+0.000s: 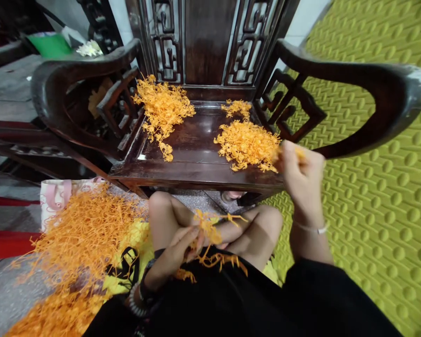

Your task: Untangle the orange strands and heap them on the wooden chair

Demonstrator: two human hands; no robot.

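Observation:
My left hand [184, 243] is closed around a few thin orange pieces [210, 227], soft-looking and branched, above my crossed legs. Some of them dangle from the fingers, and others lie on my dark clothing. At the front right of a dark wooden chair seat, my right hand [303, 175] is closed at the edge of an orange heap [248, 144]. Orange shows between its curled fingers, slightly blurred. A smaller orange clump [237, 108] lies behind that heap. On the seat's left side is another orange heap [166, 107].
The wooden chair [201, 166] has curved arms on both sides. Left of my legs, a large mass of stringy orange pieces [91, 229] spreads beside a patterned bag [50, 201] with pink handles. A yellow-green textured mat [382, 224] stands or lies on the right. Far left is a green container [50, 45].

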